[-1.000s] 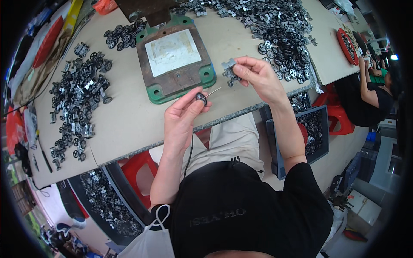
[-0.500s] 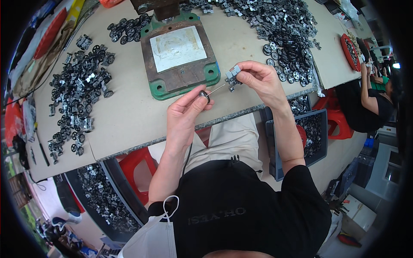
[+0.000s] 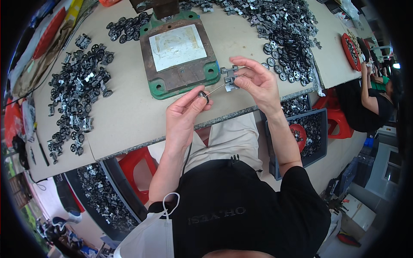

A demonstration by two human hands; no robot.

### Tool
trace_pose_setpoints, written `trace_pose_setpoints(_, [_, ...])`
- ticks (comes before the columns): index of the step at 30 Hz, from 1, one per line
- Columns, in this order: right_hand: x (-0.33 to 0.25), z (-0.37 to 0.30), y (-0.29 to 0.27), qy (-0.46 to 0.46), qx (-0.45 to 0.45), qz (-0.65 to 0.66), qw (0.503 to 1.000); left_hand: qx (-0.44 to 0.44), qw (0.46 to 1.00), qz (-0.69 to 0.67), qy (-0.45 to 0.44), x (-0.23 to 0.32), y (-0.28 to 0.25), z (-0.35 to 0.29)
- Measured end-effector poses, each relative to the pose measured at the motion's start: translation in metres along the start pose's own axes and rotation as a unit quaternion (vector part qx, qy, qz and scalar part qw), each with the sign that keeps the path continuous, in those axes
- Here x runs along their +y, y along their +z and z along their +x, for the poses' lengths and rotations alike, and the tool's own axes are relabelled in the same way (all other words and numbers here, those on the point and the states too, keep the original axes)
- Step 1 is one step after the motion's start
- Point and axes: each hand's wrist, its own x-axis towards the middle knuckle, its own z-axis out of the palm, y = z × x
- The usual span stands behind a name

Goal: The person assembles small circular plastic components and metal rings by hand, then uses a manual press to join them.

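Between thumb and fingers of my left hand (image 3: 183, 116) is a small black toy wheel (image 3: 203, 96). From it a thin metal axle (image 3: 216, 89) points right and slightly up. My right hand (image 3: 263, 88) pinches a grey plastic toy-car chassis (image 3: 230, 73) by its right side. The axle's tip meets the lower part of the chassis; whether it has entered a hole is too small to tell. Both hands are above the table (image 3: 129, 116), close to its near edge and just in front of the press base (image 3: 180, 81).
Wheeled assemblies (image 3: 73, 96) lie heaped at left, loose wheels (image 3: 286, 64) and grey chassis parts (image 3: 284, 21) at right. More wheels (image 3: 129, 28) sit beside the press. Below the table edge stand a grey bin (image 3: 320, 129) and red stools (image 3: 135, 170). A co-worker (image 3: 365, 101) is at far right.
My right hand has turned the chassis and brought it down and left against the axle's tip. My left hand has barely moved, still pinching the wheel.
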Motion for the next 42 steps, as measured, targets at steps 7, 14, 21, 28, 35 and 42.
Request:
trace_pose_setpoints(7, [-0.002,0.0,-0.003,0.012,-0.041,-0.068,0.997,0.007,1.0,0.01,0.012,0.0,0.0,-0.001])
trace_pose_setpoints(14, [-0.008,0.001,-0.002,0.004,-0.047,-0.119,0.992,0.016,0.995,0.083,0.054,-0.001,0.002,-0.004])
trace_pose_setpoints(21, [-0.01,-0.001,0.001,-0.036,-0.065,-0.237,0.969,0.025,0.981,0.155,0.114,-0.004,0.003,-0.005])
trace_pose_setpoints(28, [0.0,-0.009,0.013,-0.145,-0.003,-0.284,0.948,0.064,0.977,0.184,0.086,-0.003,0.009,-0.008])
trace_pose_setpoints(35, [0.013,-0.016,0.024,-0.035,-0.057,-0.134,0.989,0.0,0.999,-0.036,0.001,-0.011,0.013,-0.005])
trace_pose_setpoints(42, [0.007,-0.015,0.025,-0.011,0.033,-0.086,0.996,0.001,0.996,0.025,0.083,-0.017,0.007,-0.001])
